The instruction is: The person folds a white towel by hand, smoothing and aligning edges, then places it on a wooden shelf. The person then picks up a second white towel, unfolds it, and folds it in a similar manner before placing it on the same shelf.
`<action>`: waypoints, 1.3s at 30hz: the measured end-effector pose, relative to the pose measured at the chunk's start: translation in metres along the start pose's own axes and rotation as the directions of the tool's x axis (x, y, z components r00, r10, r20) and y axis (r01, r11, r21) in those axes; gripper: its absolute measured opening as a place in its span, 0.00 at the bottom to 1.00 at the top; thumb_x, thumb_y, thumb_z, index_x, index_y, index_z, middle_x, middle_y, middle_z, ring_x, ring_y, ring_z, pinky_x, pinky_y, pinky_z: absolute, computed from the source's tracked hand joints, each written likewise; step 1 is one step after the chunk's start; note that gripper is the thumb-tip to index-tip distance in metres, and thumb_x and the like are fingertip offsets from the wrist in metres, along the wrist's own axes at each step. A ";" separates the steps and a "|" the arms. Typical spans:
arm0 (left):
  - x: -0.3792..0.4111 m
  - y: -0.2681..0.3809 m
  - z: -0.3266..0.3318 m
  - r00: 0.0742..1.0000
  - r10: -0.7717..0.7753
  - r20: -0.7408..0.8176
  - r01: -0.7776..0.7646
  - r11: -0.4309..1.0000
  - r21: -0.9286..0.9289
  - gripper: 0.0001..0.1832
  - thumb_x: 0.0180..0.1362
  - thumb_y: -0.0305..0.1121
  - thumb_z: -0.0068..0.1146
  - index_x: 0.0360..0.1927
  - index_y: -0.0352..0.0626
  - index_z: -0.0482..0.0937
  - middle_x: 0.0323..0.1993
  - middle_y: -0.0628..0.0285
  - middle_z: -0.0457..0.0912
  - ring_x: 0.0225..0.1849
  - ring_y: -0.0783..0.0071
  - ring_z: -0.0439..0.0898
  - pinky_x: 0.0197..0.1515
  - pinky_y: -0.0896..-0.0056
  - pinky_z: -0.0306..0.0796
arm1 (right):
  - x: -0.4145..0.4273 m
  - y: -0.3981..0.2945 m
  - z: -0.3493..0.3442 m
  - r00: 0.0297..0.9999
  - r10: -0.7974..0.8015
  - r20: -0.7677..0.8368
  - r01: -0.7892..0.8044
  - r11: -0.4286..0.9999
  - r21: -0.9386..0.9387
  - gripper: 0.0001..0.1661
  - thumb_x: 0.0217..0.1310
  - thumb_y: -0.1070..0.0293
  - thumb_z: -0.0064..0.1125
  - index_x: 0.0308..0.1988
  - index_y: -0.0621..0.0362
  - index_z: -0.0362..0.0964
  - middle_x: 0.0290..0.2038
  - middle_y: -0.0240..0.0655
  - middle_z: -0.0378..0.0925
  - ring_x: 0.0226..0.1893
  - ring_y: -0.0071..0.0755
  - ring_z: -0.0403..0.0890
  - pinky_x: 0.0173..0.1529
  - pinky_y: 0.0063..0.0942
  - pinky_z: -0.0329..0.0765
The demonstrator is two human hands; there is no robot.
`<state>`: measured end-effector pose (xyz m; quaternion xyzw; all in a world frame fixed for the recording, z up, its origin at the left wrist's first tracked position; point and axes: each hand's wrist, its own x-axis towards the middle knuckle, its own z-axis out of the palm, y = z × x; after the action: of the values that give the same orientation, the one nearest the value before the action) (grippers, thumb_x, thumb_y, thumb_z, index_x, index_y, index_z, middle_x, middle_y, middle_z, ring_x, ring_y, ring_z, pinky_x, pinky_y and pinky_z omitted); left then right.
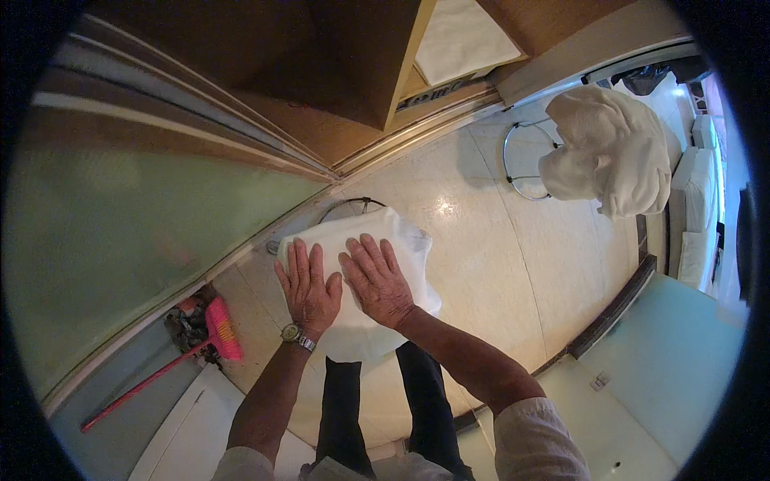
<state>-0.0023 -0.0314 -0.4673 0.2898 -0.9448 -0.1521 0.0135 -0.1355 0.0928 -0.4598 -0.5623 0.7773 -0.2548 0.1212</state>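
Note:
A white cloth (362,337) lies spread over a low seat or stool in front of my knees. Only part of the dark round metal ring (328,211) of its base shows at the far left side. My left hand (310,294) rests palm down on the cloth's left half, thumb held away from the fingers. Beside it, my right hand (379,285) lies flat on the cloth's middle, fingers extended. Neither hand grips anything. A wristwatch (293,333) with a metal band is on my left wrist. What supports the cloth is mostly hidden.
A stool with a chrome ring (506,157) stands at the right, heaped with cream cloth (613,150). White fabric (463,42) lies in an open wooden cabinet (397,102). A pink broom (222,330) leans at the left, near a sliding door's green panel (150,222).

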 end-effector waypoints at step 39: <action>-0.008 -0.213 -0.085 0.684 -0.118 0.720 0.462 0.834 -0.301 0.25 0.58 0.49 0.66 0.49 0.38 0.83 0.39 0.60 0.86 0.42 0.74 0.80 0.47 0.66 0.73 | -0.020 -0.017 0.005 0.998 0.047 0.036 -0.046 0.999 -0.011 0.29 0.63 0.64 0.58 0.63 0.58 0.66 0.69 0.45 0.60 0.72 0.52 0.57 0.73 0.56 0.56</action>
<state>0.1296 -0.2179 -0.4486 0.3532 -0.7590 -0.4658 -0.2865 -0.1125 0.1062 -0.4572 -0.5493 0.7891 -0.2376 0.1385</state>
